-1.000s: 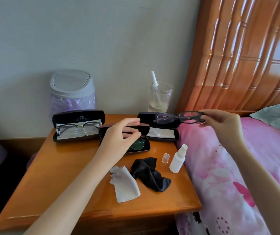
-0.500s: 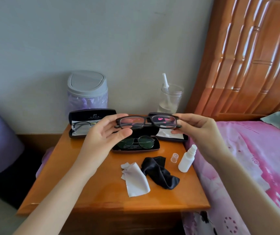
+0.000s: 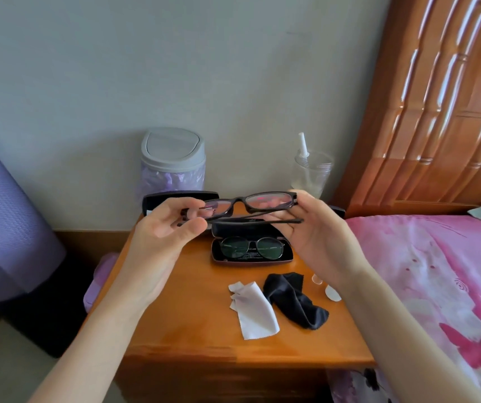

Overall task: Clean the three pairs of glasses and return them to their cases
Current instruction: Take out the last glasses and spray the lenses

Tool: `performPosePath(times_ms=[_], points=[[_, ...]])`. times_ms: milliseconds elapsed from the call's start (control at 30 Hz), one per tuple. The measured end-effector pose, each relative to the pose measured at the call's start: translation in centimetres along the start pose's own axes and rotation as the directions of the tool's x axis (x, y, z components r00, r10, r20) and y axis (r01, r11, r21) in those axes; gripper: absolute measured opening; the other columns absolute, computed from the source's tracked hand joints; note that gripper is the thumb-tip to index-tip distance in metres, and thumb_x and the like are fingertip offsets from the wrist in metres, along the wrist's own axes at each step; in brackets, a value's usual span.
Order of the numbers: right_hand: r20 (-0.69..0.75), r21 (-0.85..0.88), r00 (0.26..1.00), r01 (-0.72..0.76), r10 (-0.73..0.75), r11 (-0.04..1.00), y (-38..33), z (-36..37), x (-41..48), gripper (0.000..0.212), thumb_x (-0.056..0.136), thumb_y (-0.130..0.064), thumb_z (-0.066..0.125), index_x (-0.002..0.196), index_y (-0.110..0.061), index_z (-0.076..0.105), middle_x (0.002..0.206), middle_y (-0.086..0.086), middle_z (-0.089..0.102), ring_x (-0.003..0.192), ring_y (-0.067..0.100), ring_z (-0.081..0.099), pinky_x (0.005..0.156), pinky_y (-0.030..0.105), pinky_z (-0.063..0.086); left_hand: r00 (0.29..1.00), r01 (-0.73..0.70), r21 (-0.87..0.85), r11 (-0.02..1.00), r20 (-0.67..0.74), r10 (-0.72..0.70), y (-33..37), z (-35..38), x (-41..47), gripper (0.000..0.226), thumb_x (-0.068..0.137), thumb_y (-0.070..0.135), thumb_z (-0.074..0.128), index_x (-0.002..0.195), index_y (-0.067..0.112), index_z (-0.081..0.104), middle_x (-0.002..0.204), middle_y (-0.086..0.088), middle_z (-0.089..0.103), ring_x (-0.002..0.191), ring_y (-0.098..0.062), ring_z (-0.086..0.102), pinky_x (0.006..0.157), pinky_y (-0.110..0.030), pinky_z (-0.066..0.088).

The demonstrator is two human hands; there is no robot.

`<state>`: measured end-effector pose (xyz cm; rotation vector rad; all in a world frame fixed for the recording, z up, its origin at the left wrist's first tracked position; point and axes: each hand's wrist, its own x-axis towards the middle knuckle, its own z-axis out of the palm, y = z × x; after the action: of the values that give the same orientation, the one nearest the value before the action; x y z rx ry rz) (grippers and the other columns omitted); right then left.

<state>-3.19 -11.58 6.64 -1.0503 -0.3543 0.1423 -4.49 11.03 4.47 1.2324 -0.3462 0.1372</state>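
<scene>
Dark-framed glasses (image 3: 271, 199) are held between both hands, the left hand (image 3: 169, 228) pinching one end and the right hand (image 3: 320, 237) gripping the other. Just below the grip an open case (image 3: 252, 261) holds round glasses (image 3: 234, 247), with a white cloth (image 3: 258, 312) and a black cloth (image 3: 291, 298) nearer.

Hands: my left hand (image 3: 172, 225) and right hand (image 3: 317, 231) hold dark-framed glasses (image 3: 248, 203) above nightstand (image 3: 192, 324).
Below: open case (image 3: 252, 251), cloths near.

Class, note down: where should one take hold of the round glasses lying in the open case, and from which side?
Probably pinch the bridge of the round glasses from above: the open case walls them in all round, and gripping there spares the lenses.
</scene>
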Motion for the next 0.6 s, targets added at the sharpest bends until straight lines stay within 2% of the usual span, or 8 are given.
performPosePath(times_ms=[67, 167, 233, 333, 400, 500, 600], points=[[0.007, 0.067, 1.0, -0.014, 0.014, 0.998, 0.3, 0.4, 0.1, 0.021, 0.088, -0.02, 0.055, 0.099, -0.003, 0.062, 0.108, 0.023, 0.063, 0.112, 0.04, 0.052, 0.101, 0.038, 0.048, 1.0, 0.003, -0.029, 1.0, -0.001, -0.003, 0.4, 0.0, -0.1, 0.059, 0.042, 0.051, 0.09, 0.093, 0.026, 0.073, 0.08, 0.002, 0.056, 0.088, -0.009, 0.064, 0.084, -0.019, 0.051], [0.013, 0.112, 1.0, 0.002, -0.003, 0.994, 0.9, 0.6, 0.3, 0.023, 0.094, -0.018, 0.043, 0.103, -0.004, 0.059, 0.109, 0.017, 0.064, 0.124, 0.042, 0.046, 0.109, 0.042, 0.04, 0.999, 0.018, -0.054, 0.998, 0.051, -0.015, 0.7, -0.2, -0.4, 0.087, 0.045, 0.044, 0.091, 0.122, 0.027, 0.057, 0.069, 0.011, 0.052, 0.075, -0.004, 0.059, 0.079, -0.015, 0.049], [0.015, 0.106, 1.0, 0.006, -0.008, 0.994, 1.3, 0.7, 0.4, 0.025, 0.095, -0.02, 0.043, 0.105, -0.003, 0.059, 0.109, 0.016, 0.065, 0.127, 0.042, 0.045, 0.111, 0.044, 0.037, 0.998, 0.012, -0.024, 1.0, 0.068, -0.01, 0.8, -0.7, -0.5, 0.091, 0.049, 0.037, 0.091, 0.13, 0.031, 0.05, 0.071, 0.011, 0.051, 0.074, -0.004, 0.054, 0.081, -0.016, 0.049], [0.024, 0.066, 1.0, 0.016, -0.017, 0.998, 1.8, 0.7, 0.4, 0.027, 0.091, -0.027, 0.052, 0.099, -0.003, 0.06, 0.1, 0.012, 0.067, 0.118, 0.036, 0.053, 0.11, 0.044, 0.038, 0.999, -0.005, 0.041, 0.999, 0.042, 0.003, 1.2, -1.3, -0.8, 0.082, 0.056, 0.021, 0.081, 0.131, 0.032, 0.049, 0.073, 0.008, 0.053, 0.078, -0.007, 0.054, 0.08, -0.016, 0.048], [0.028, 0.07, 0.999, 0.032, -0.034, 0.997, 1.9, 0.6, 0.4, 0.027, 0.087, -0.027, 0.06, 0.097, -0.003, 0.058, 0.094, 0.013, 0.063, 0.113, 0.036, 0.051, 0.109, 0.043, 0.04, 0.999, -0.03, 0.078, 0.997, 0.043, 0.026, 1.4, -1.5, -0.9, 0.083, 0.056, 0.018, 0.079, 0.132, 0.03, 0.049, 0.074, 0.008, 0.055, 0.079, -0.009, 0.057, 0.082, -0.017, 0.049], [0.02, 0.039, 0.998, 0.059, -0.06, 0.997, 1.8, 0.7, 0.4, 0.027, 0.08, -0.032, 0.071, 0.087, -0.009, 0.061, 0.083, 0.008, 0.058, 0.095, 0.027, 0.055, 0.108, 0.044, 0.037, 0.994, -0.086, 0.159, 0.984, 0.077, 0.075, 1.6, -1.8, -0.8, 0.092, 0.049, 0.026, 0.088, 0.132, 0.027, 0.048, 0.078, 0.012, 0.058, 0.078, -0.005, 0.058, 0.084, -0.017, 0.049], [0.006, -0.077, 0.996, 0.092, -0.092, 0.993, 1.5, 0.7, 0.1, 0.014, 0.086, -0.027, 0.064, 0.08, -0.014, 0.063, 0.078, 0.0, 0.058, 0.085, 0.017, 0.057, 0.1, 0.039, 0.039, 0.988, -0.136, 0.25, 0.959, 0.1, 0.114, 2.1, -2.0, -0.8, 0.091, 0.049, 0.036, 0.089, 0.131, 0.027, 0.05, 0.081, 0.016, 0.058, 0.08, -0.003, 0.058, 0.085, -0.014, 0.047]])
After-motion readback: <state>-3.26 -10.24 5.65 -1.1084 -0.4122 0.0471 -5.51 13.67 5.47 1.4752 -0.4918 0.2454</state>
